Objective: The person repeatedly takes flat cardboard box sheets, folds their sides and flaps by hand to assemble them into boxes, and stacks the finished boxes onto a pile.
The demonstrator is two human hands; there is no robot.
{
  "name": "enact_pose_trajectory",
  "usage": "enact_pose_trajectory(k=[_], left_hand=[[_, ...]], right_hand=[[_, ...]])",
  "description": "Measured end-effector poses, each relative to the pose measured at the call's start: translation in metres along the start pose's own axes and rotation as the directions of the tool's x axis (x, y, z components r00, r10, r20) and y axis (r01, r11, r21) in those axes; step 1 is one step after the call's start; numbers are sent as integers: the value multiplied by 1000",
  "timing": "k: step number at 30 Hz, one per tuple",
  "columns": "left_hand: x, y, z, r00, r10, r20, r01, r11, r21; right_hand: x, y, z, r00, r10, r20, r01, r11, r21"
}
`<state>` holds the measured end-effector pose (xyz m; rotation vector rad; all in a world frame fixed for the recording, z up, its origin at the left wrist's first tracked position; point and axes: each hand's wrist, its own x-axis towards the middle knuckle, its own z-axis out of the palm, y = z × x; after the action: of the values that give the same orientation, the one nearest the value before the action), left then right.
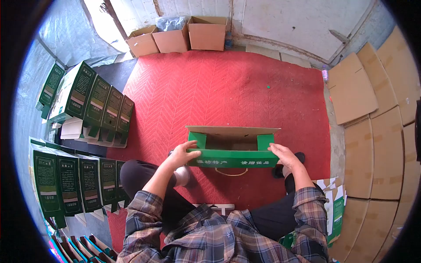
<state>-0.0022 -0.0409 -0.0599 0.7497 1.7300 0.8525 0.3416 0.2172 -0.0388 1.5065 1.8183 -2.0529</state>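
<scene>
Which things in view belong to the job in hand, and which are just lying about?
Job in hand:
green box, held by left hand and right hand
cord handle
probably the similar green cartons at left

Apparently just lying about:
three open brown cartons at the far wall
bottle beside the red carpet
green scrap

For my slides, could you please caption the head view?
Left hand and right hand hold an open green box.
</scene>
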Motion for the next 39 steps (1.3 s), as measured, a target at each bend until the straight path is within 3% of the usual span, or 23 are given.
enact_pose_trajectory(k=[1, 2, 3, 4, 5, 6, 7, 8, 10, 11, 15, 17, 19, 26, 34, 37, 39], left_hand=[[2, 0, 5, 994, 18, -108, -25, 998, -63], [7, 2, 12, 957, 1, -290, 24, 996, 84], [10, 3, 17, 952, 2, -305, 23, 997, 80], [14, -2, 21, 909, 184, -374, -50, 939, 339], [19, -6, 25, 844, 369, -389, -86, 809, 581], [23, -12, 31, 781, 480, -399, -119, 742, 660], [22, -8, 34, 779, 504, -374, -100, 688, 719], [23, -9, 38, 768, 525, -367, -101, 665, 740], [24, -11, 41, 731, 611, -305, -145, 575, 805], [24, -13, 42, 771, 574, -276, -147, 583, 799], [-6, 6, 55, 824, 557, -101, -248, 516, 820], [-18, 13, 57, 865, 501, 29, -257, 391, 884], [-15, 10, 62, 871, 490, 26, -195, 297, 935], [-9, 9, 56, 873, 487, 27, -270, 437, 858], [3, -4, 51, 852, 522, 41, -322, 461, 827], [4, -4, 46, 872, 483, 77, -343, 493, 800], [2, -3, 46, 888, 454, 76, -317, 483, 816]], right_hand=[[-1, 1, 1, 1000, -1, -4, 1, 998, 64], [2, 5, 0, 1000, -7, 1, 7, 998, 57], [8, 13, 0, 981, -160, -107, 132, 963, -233], [8, 14, 6, 929, -334, -162, 211, 834, -510], [5, 17, 10, 928, -343, -147, 225, 828, -514], [-7, 11, 18, 876, -478, -63, 290, 626, -724], [-17, 8, 24, 814, -578, 53, 319, 370, -873], [-20, 8, 30, 853, -504, 134, 322, 307, -896], [-21, 13, 42, 865, -486, 127, 273, 242, -931], [-20, 15, 46, 866, -486, 120, 243, 199, -949], [-10, 19, 49, 838, -533, 116, 237, 164, -958], [-9, 20, 49, 822, -557, 120, 255, 171, -952], [-13, 14, 50, 825, -549, 130, 269, 179, -946], [-7, 16, 51, 823, -552, 133, 285, 200, -937], [-14, 8, 55, 857, -492, 154, 287, 205, -936], [-13, 12, 55, 840, -512, 181, 307, 174, -936], [-10, 18, 56, 872, -443, 210, 304, 153, -940]])
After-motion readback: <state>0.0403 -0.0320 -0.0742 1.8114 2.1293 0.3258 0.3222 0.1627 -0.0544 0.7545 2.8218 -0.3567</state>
